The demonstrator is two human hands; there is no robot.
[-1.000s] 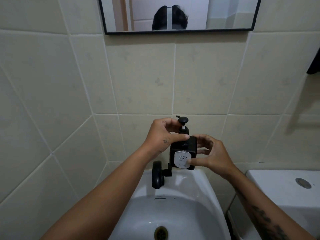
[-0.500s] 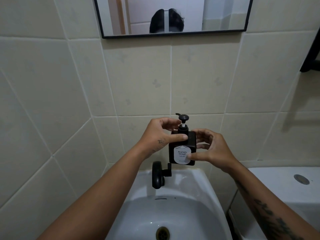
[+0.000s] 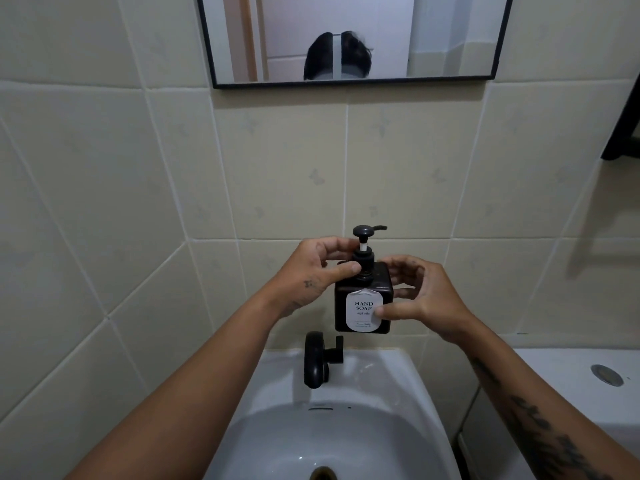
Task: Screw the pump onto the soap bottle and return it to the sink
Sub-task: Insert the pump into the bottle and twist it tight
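Note:
A square black soap bottle point(image 3: 363, 299) with a white "HAND SOAP" label is held upright in the air above the back of the white sink point(image 3: 398, 382). The black pump point(image 3: 363, 252) sits in the bottle's neck, its nozzle pointing right. My left hand point(image 3: 311, 271) pinches the pump's collar between thumb and fingers. From the right side my right hand point(image 3: 422, 299) grips the bottle body, thumb across the label's lower corner.
A black tap point(image 3: 317, 362) stands on the sink's back rim just below the bottle. A white toilet tank point(image 3: 571, 386) is to the right. A tiled wall is behind, with a black-framed mirror point(image 3: 349, 39) above and a dark shelf point(image 3: 623, 126) at the right edge.
The pump head has turned: its nozzle pointed left before and now points right. Both hands keep their hold on the bottle, which sits slightly higher above the tap.

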